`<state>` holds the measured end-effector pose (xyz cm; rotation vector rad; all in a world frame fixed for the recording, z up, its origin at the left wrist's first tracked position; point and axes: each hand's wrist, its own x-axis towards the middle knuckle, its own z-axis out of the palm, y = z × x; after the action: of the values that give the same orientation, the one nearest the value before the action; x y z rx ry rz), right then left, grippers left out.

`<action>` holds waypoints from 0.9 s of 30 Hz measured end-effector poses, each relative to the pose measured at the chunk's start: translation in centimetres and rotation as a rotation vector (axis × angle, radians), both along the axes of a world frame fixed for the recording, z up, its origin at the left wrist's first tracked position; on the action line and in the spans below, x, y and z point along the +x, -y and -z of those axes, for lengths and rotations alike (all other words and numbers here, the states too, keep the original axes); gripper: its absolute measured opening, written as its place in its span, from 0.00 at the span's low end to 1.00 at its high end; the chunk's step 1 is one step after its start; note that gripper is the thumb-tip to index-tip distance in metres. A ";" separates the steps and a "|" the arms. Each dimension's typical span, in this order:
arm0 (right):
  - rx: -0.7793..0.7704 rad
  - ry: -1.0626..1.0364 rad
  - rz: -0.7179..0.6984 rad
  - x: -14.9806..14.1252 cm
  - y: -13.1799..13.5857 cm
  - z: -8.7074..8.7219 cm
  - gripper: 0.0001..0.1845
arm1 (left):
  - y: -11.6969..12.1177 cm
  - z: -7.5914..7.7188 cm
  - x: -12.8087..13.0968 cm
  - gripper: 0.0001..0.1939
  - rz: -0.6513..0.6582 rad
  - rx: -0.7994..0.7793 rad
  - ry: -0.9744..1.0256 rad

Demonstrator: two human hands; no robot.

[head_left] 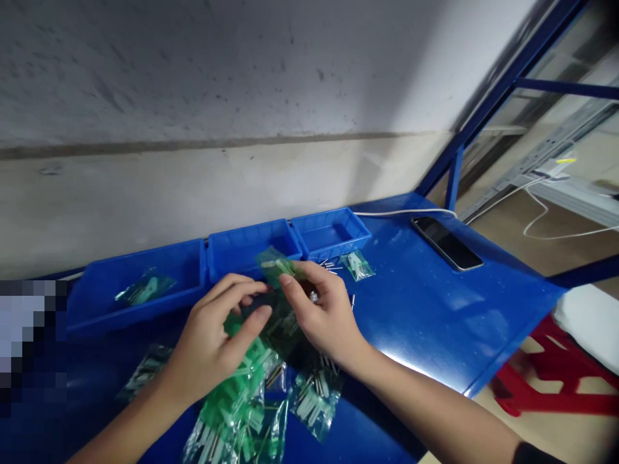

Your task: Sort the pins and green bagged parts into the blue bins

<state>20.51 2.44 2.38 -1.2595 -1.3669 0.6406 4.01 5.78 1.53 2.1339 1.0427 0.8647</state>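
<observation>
My right hand (322,303) pinches a small green plastic bag (273,263) between thumb and fingers, held over the table; whitish pieces show inside it. Close beside it, my left hand (225,328) has its thumb and fingers apart, with nothing visible between them. Beneath both hands lies a pile of green-tinted clear bags (236,399) holding pale strips and metal pins. Another clear bag (314,399) of white pieces and pins rests right of the pile. A further bag (147,367) is partly hidden behind my left forearm.
Three blue bins (254,243) line the wall; the left one contains a small bag (146,287). Another small bag (358,264) and loose metal pins (330,265) lie before the right bin. A phone (445,243), a white cable (406,211) and a red stool (556,380) are at right.
</observation>
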 end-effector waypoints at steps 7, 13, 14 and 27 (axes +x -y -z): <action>0.214 0.359 -0.140 0.2 0.4 0.7 0.21 | -0.6 -0.2 -0.3 0.18 -0.155 -0.625 0.395; 0.179 0.297 -0.141 -0.1 0.6 0.4 0.21 | -0.2 -0.5 -0.4 0.12 -0.270 -0.271 0.172; 0.146 0.260 -0.111 -0.1 0.7 0.1 0.17 | -0.2 -0.5 -0.4 0.10 -0.291 -0.149 0.136; -0.084 -0.157 -0.045 -0.4 0.1 0.0 0.08 | 0.6 -0.2 -0.3 0.09 0.032 0.114 -0.064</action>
<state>20.15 2.29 2.39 -1.2207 -1.2526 0.8183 3.69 5.20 1.77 2.2803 1.0102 0.8652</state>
